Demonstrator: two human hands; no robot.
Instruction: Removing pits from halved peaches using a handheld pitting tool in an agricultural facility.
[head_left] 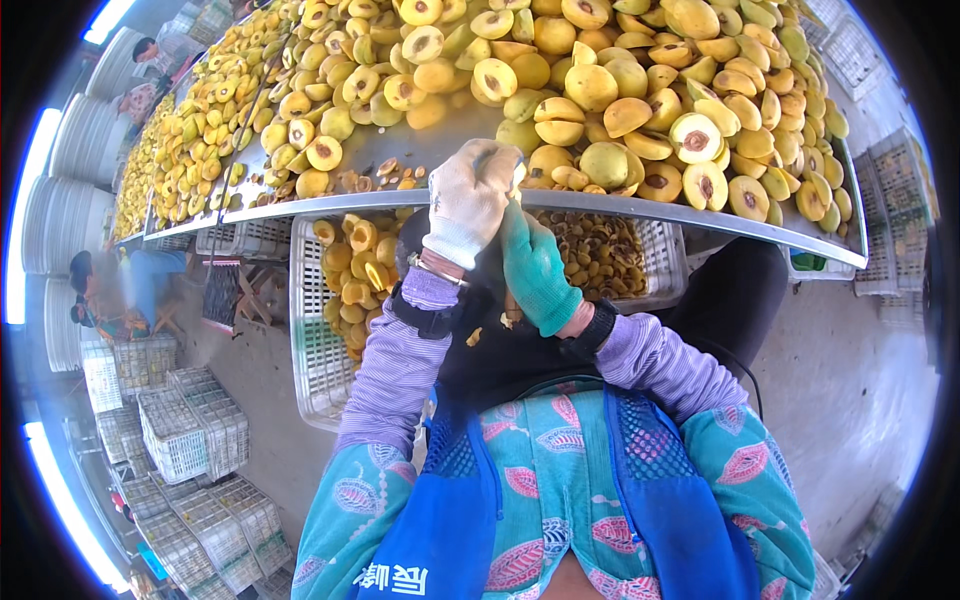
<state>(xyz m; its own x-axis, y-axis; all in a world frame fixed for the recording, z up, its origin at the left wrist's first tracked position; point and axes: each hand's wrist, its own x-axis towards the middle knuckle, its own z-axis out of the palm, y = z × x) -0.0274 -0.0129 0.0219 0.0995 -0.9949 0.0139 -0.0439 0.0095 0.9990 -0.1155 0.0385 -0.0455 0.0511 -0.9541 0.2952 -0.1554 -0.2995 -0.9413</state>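
My left hand, in a white knit glove, is closed at the metal table's near edge. A sliver of yellow peach shows at its fingertips; the rest is hidden. My right hand, in a teal glove, is closed too and meets the left at the fingertips. Whatever it grips is hidden. Beyond them lies a deep heap of yellow peaches, many cut, with brown pits showing in some halves. Under the left forearm, a white crate holds hollowed halves.
A second white crate full of brown pits stands under the table's edge. Scraps lie on the metal. Stacked crates fill the lower left, others the far right. Other people sit at the left.
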